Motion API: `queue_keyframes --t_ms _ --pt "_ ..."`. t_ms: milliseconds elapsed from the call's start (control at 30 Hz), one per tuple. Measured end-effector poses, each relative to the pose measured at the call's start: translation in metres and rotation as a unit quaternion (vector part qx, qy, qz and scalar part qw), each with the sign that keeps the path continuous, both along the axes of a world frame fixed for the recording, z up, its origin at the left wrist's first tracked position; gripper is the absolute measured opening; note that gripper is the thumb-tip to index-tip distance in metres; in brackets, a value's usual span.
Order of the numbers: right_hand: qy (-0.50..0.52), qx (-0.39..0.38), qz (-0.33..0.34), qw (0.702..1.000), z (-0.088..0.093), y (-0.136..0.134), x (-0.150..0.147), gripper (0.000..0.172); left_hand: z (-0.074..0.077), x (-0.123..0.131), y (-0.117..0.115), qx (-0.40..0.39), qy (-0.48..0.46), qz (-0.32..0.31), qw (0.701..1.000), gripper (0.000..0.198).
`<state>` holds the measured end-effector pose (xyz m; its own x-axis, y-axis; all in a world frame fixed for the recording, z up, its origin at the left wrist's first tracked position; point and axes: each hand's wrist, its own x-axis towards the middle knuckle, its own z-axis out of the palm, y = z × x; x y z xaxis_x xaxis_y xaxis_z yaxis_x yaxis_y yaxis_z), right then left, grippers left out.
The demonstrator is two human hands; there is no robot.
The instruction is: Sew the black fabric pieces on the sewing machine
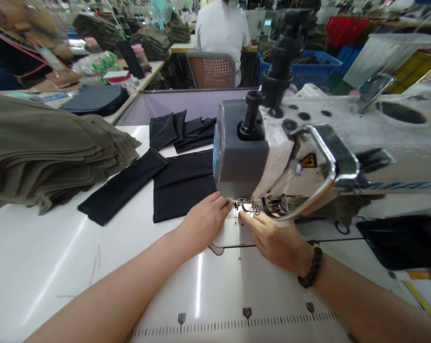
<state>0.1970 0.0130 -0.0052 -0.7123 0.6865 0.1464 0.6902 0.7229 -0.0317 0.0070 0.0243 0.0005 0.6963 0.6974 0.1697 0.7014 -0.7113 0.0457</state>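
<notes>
A sewing machine (241, 152) stands over the white table, its needle area lit from above. My left hand (209, 218) reaches in from the left of the presser foot (247, 206), fingers drawn together at the needle. What they pinch, if anything, is too small to make out. On the other side my right hand (274, 237), with a dark beaded bracelet (312, 267) at its wrist, has its index finger stretched towards the needle plate (233, 226). I see no cloth in it. Just beyond my left hand lies a folded black cloth piece (183, 193).
A narrow black strip (122, 188) and more black pieces (165, 129) lie at the left and behind. Stacked olive cloth (51, 152) fills the far left. A black tray-like object (401, 243) sits at the right. Ahead, a person (222, 28) sits on a chair (211, 69).
</notes>
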Motion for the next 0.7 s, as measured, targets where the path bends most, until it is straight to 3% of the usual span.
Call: queue_keyframes --t_ms 300,467,600,700 --pt "-0.014 -0.039 -0.014 0.999 0.003 0.0 -0.001 0.034 -0.003 0.0 -0.005 -0.008 0.043 0.015 0.999 0.018" --pt "-0.012 -0.068 -0.013 0.998 0.004 0.002 -0.001 0.037 0.002 0.004 -0.008 -0.044 0.112 0.11 0.987 0.027" --pt "-0.01 -0.083 -0.023 0.996 0.002 0.001 0.001 0.035 0.02 -0.015 -0.005 -0.085 0.153 0.188 0.967 0.04" --pt "-0.008 -0.081 -0.028 0.996 0.002 0.001 0.002 0.034 0.051 -0.046 -0.003 -0.13 0.094 0.258 0.953 0.053"
